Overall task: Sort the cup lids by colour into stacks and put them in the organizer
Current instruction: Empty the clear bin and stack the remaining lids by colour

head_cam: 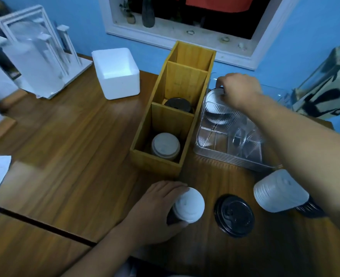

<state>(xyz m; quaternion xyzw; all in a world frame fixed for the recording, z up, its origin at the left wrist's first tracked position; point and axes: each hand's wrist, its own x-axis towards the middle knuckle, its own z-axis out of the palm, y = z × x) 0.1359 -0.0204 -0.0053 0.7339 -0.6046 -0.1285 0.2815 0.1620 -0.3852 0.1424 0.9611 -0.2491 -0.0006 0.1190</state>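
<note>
My left hand (159,208) grips a short white-topped lid stack (189,204) in front of the three-compartment bamboo organizer (161,166). My right hand (239,88) pinches a pale lid (215,96) in the clear ribbed tray (225,156) right of it.

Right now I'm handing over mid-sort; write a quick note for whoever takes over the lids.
Left hand grips a white-topped stack on the table.
Right hand is at the far end of the clear tray, fingers curled; what it holds is unclear.
Done: the wooden organizer has a white pile in its near compartment and a black pile in the middle; the far one looks empty.
Left: a loose black lid, a tipped white stack with dark lids behind it, and the tray's white lids.
</note>
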